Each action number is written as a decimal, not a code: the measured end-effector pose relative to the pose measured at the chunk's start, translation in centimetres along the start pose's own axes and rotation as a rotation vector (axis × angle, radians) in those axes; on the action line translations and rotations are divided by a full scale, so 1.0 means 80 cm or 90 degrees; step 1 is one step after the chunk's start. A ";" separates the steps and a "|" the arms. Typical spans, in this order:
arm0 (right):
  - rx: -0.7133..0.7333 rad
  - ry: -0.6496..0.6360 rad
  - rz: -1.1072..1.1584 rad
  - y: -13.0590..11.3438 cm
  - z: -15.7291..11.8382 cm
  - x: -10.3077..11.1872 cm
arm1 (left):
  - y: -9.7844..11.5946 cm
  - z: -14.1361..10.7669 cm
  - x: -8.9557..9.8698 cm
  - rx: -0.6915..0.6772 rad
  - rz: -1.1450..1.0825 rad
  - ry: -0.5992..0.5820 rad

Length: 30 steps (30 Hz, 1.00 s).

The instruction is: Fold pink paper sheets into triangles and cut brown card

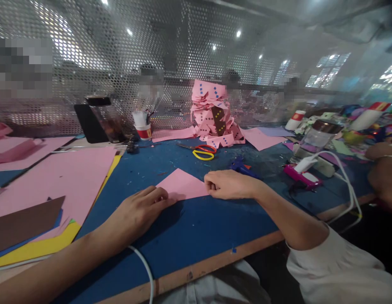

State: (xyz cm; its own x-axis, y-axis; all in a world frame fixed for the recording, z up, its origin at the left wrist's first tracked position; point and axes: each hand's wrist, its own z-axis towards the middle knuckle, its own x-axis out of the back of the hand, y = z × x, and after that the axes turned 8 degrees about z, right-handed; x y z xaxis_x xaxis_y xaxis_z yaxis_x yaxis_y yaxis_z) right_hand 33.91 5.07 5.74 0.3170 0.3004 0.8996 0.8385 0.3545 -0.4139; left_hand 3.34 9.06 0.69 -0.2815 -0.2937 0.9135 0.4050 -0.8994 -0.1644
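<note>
A pink paper piece with a pointed top lies on the blue tabletop between my hands. My left hand rests at its left corner, fingers curled and pressed together at the paper's lower left edge. At the right corner, my right hand has its fingers closed on the paper's tip. Beyond the paper are scissors with red and yellow handles, lying with their blades to the left. A blue glue gun sits just behind my right hand.
A pile of folded pink pieces stands against the mesh screen. Large pink sheets cover the left side. On the right are a magenta power strip, a white cable and another person's arm.
</note>
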 end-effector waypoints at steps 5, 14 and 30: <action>0.002 0.001 0.000 0.002 -0.001 0.001 | 0.001 0.001 0.003 0.000 -0.011 0.004; 0.015 -0.003 -0.009 0.008 -0.003 0.004 | 0.000 0.002 0.000 0.001 -0.001 -0.012; -0.018 -0.031 -0.044 0.008 -0.010 0.014 | -0.002 -0.004 0.000 0.007 -0.039 -0.030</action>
State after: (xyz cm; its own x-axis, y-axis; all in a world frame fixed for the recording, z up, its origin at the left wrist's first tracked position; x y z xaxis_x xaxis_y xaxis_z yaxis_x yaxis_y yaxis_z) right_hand 35.21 4.92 6.60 0.2371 0.3191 0.9176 0.8699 0.3507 -0.3467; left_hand 3.02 9.15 0.59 -0.2644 -0.2230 0.9383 0.3981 -0.9114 -0.1045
